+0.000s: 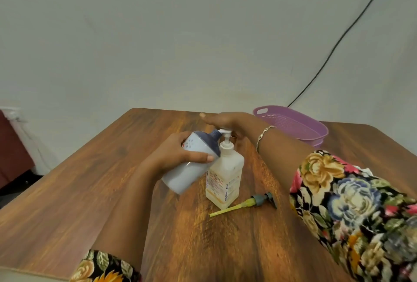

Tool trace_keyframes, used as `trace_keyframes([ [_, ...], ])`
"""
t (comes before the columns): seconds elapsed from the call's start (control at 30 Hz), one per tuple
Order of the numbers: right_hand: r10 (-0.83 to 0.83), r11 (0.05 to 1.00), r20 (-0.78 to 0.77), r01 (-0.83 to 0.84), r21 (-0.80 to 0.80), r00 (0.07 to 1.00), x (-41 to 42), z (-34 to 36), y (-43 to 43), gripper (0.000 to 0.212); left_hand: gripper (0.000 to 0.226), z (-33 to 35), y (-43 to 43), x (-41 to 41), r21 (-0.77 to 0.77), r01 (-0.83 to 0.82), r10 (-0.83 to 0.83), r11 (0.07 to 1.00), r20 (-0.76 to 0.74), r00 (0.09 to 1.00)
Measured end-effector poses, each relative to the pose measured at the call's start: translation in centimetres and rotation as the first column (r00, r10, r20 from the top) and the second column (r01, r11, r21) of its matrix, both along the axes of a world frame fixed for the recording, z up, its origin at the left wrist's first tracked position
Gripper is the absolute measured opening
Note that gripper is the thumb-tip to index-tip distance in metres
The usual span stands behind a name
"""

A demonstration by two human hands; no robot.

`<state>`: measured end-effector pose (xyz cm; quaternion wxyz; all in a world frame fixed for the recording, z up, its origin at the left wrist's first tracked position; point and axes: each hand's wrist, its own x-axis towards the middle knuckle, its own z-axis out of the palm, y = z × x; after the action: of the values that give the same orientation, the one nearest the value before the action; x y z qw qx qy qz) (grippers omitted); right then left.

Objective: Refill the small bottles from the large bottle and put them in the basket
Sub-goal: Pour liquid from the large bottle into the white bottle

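The large square bottle (225,175) with a white pump head (225,134) stands upright at the middle of the wooden table (90,180). My right hand (225,120) lies flat, fingers straight, on top of the pump head. My left hand (180,153) grips a small white bottle (187,173) with a dark blue neck, tilted so its mouth sits under the pump spout. A detached grey pump with a yellow-green tube (246,204) lies on the table to the right of the large bottle. The purple basket (300,126) stands at the far right of the table.
A black cable (338,42) runs down the grey wall behind the basket. A dark red object (11,153) stands off the table's left side. My floral sleeves show at the bottom and right of the view.
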<state>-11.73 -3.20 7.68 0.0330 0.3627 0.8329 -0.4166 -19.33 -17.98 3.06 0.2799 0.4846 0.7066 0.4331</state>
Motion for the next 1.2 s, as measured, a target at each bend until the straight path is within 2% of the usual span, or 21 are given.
trace_keyframes([
  [0.17, -0.025, 1.0, -0.005, 0.025, -0.013, 1.0, -0.1, -0.8, 0.1, 0.074, 0.067, -0.1, -0.3, -0.2, -0.013, 0.001, -0.001, 1.0, 0.023, 1.0],
  [0.33, -0.068, 0.974, 0.066, 0.052, 0.222, 0.995, -1.0, -1.9, 0.6, 0.058, 0.066, -0.9, -0.4, -0.3, -0.005, -0.006, 0.006, 1.0, 0.067, 0.998],
  [0.43, -0.099, 0.939, 0.062, 0.073, 0.337, 0.993, -1.1, -1.9, 0.6, 0.057, 0.065, -0.6, -0.3, -0.3, -0.018, 0.005, -0.004, 1.0, 0.048, 0.999],
  [0.47, -0.084, 0.95, 0.053, 0.064, 0.304, 0.995, -1.0, -1.7, 0.7, 0.059, 0.067, -0.5, -0.3, -0.2, -0.019, 0.012, -0.011, 1.0, 0.042, 0.999],
  [0.57, -0.026, 1.0, 0.044, 0.025, 0.013, 0.999, -0.6, -0.9, 1.3, 0.07, 0.067, -0.3, -0.4, -0.2, -0.008, 0.007, -0.007, 1.0, 0.063, 0.998],
  [0.67, -0.025, 0.999, 0.048, 0.027, -0.036, 0.999, -0.8, -0.8, 1.1, 0.077, 0.071, -0.4, -0.5, -0.3, 0.001, -0.007, 0.007, 1.0, 0.074, 0.997],
  [0.8, -0.032, 0.985, 0.037, 0.026, 0.17, 0.999, -1.2, -1.7, 0.9, 0.061, 0.059, -0.8, -0.5, -0.3, 0.008, -0.01, 0.009, 1.0, 0.109, 0.994],
  [0.9, -0.07, 0.925, 0.024, 0.056, 0.376, 0.997, -1.3, -2.4, 1.4, 0.05, 0.056, -0.8, -0.4, -0.5, 0.002, -0.008, 0.008, 1.0, 0.087, 0.996],
  [1.0, -0.063, 0.89, 0.01, 0.052, 0.454, 0.998, -1.5, -2.4, 1.3, 0.045, 0.045, -0.8, -0.3, -0.7, -0.001, -0.019, 0.019, 1.0, 0.06, 0.998],
  [1.07, -0.028, 0.926, 0.039, 0.011, 0.377, 0.999, -1.4, -1.8, 1.2, 0.053, 0.036, -0.8, -0.3, -0.7, 0.004, -0.025, 0.025, 1.0, 0.057, 0.998],
  [1.1, -0.013, 0.962, 0.055, -0.002, 0.273, 0.998, -1.4, -1.4, 1.3, 0.062, 0.035, -0.8, -0.3, -0.7, 0.007, -0.02, 0.02, 1.0, 0.06, 0.998],
  [1.17, 0.009, 0.996, 0.073, -0.015, 0.089, 0.997, -1.0, -0.5, 1.2, 0.075, 0.04, -0.8, -0.3, -0.7, 0.009, -0.009, 0.008, 1.0, 0.068, 0.998],
  [1.2, 0.014, 0.998, 0.071, -0.018, 0.068, 0.997, -0.8, -0.3, 1.0, 0.075, 0.045, -0.8, -0.4, -0.7, 0.009, -0.008, 0.007, 1.0, 0.065, 0.998],
])
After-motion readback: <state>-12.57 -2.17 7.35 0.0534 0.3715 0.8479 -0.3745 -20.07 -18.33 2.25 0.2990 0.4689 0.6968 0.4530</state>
